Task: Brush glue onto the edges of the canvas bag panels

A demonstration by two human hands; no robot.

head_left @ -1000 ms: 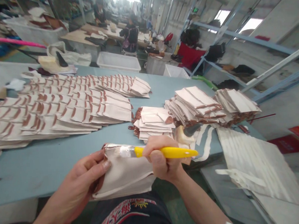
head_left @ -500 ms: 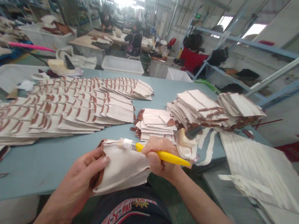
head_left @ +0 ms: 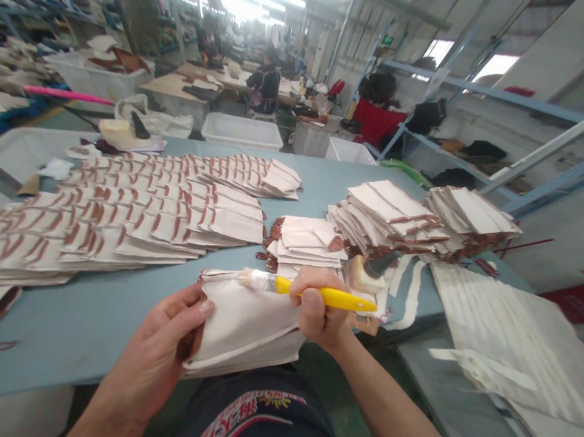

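My left hand [head_left: 173, 331] grips the left end of a stack of cream fabric pieces [head_left: 243, 320] with brown edges, thumb on top and the fingers partly hidden beneath. The stack sits at the table's near edge, close to my body. In my right hand [head_left: 322, 306] is a paintbrush [head_left: 346, 299] with a yellow handle, held between thumb and fingers. Its pale bristles touch the top piece along its far edge. Just beyond my right hand stands a cream-coloured container [head_left: 365, 276] with a dark spout-like part.
Overlapping rows of cream pieces [head_left: 124, 219] cover the blue table's [head_left: 104, 309] left side. Folded stacks [head_left: 390, 209] stand at the right. White strips [head_left: 410, 294] hang near the right edge beside a pale ribbed sheet [head_left: 516, 330]. White bins [head_left: 242, 130] and a seated person [head_left: 264, 82] are farther back.
The brush and my right hand have shifted a little to the right along the piece's far edge. My left hand keeps its hold on the stack.
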